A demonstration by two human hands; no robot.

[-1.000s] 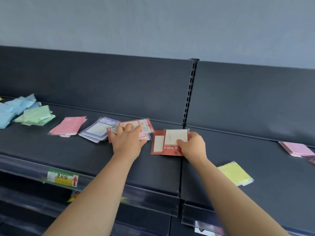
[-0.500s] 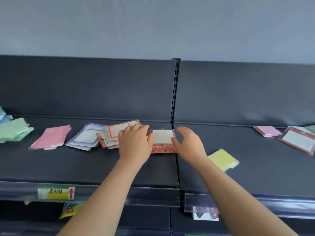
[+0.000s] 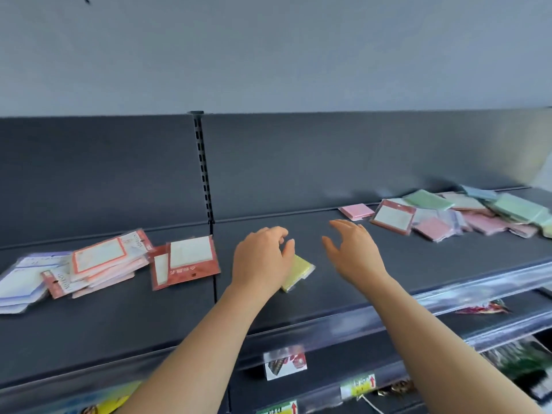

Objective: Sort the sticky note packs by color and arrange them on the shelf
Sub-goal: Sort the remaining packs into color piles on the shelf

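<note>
On the dark shelf (image 3: 373, 282) my left hand (image 3: 263, 258) hovers over a yellow sticky note pack (image 3: 298, 271), hiding most of it; its fingers are loosely curled and hold nothing. My right hand (image 3: 352, 252) is in the air to the right with fingers spread and empty. Left of the hands lie two dark red packs (image 3: 185, 261), then a pile of red-bordered packs (image 3: 101, 264) and purple packs (image 3: 21, 282). Far right sits an unsorted heap (image 3: 478, 213) of pink, green, blue and red packs, with a single pink pack (image 3: 357, 211) beside it.
A slotted upright (image 3: 203, 171) divides the back panel into two bays. Clear plastic price rails (image 3: 448, 297) run along the shelf's front edge. Lower shelves with price tags (image 3: 285, 362) and other goods show below.
Both hands have left the red packs and moved right. My left hand now hovers over the yellow pack, my right hand beyond it. The view has swung right, revealing the mixed heap.
</note>
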